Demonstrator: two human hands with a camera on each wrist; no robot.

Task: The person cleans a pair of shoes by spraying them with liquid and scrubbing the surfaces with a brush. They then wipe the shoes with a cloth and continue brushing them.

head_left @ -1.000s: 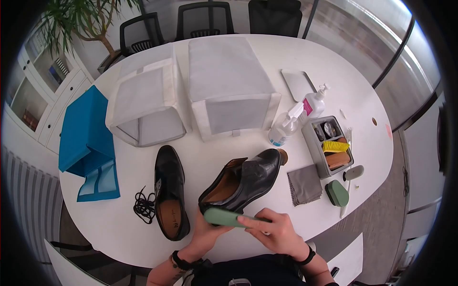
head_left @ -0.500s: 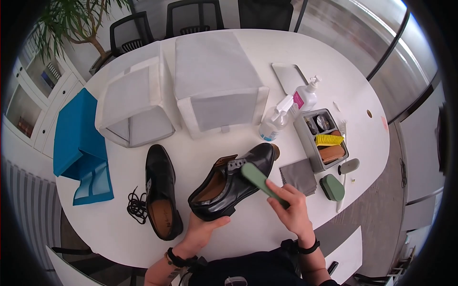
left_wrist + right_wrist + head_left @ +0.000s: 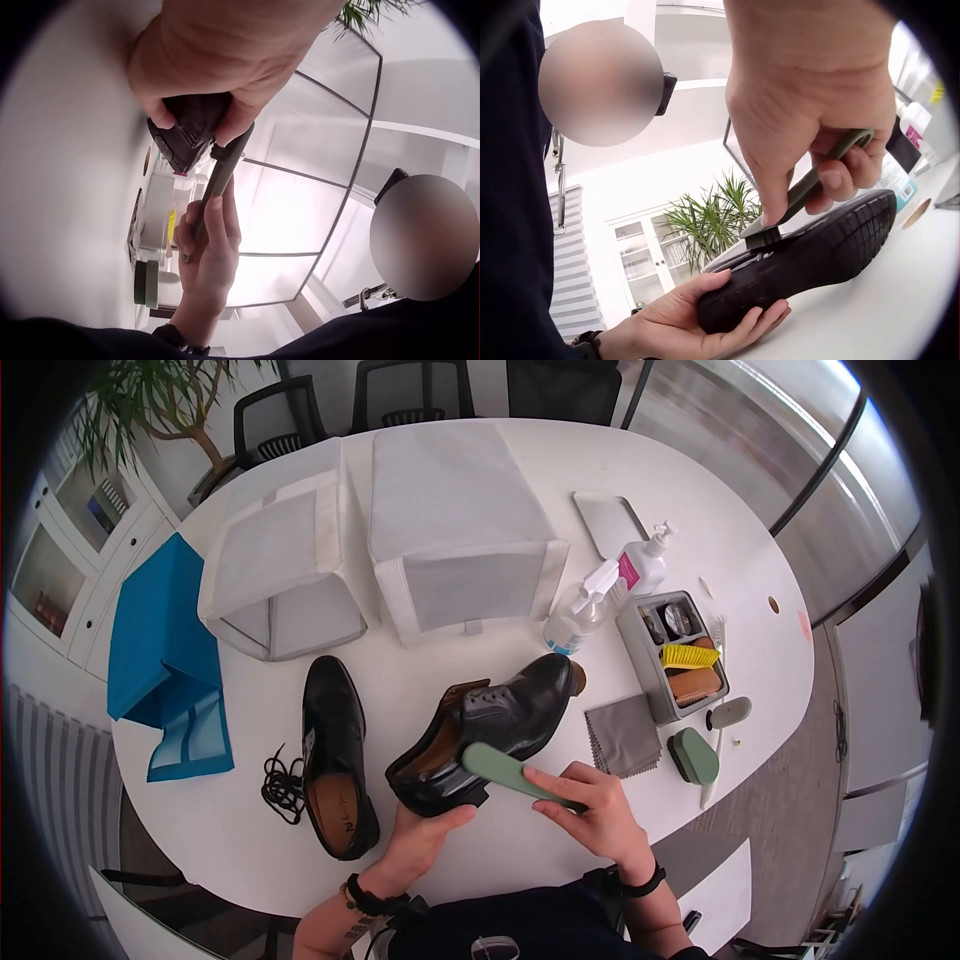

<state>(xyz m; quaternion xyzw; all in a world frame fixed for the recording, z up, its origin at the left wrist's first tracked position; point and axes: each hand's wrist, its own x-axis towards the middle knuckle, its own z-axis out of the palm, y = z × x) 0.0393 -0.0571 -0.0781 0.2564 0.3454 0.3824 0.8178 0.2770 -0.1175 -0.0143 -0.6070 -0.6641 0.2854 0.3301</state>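
A black leather lace-up shoe point(image 3: 525, 715), without its laces, is tilted over the table with its toe pointing right. My left hand point(image 3: 420, 842) grips it by the heel; in the right wrist view the thumb lies on the upper side and the fingers under the sole point(image 3: 847, 244). My right hand point(image 3: 600, 815) holds a green-handled shoe brush point(image 3: 515, 772). Its short dark bristles point(image 3: 763, 239) press on the shoe's near side, towards the heel. The matching black shoe point(image 3: 333, 725) stands on the left, beside a bundle of black laces point(image 3: 283, 792).
Right of the shoe lie a grey cloth point(image 3: 622, 735), a green block brush point(image 3: 694, 756) and a grey box point(image 3: 645, 660) holding a yellow brush point(image 3: 690, 657). A spray bottle point(image 3: 575, 622) and pump bottle point(image 3: 645, 565) stand behind. White fabric boxes point(image 3: 465, 500) and a blue box point(image 3: 160, 630) stand further back.
The brush went from the shoe's heel forward along its side towards the toe, then came partway back towards the heel. My left hand keeps its grip on the heel while the shoe shifts slightly.
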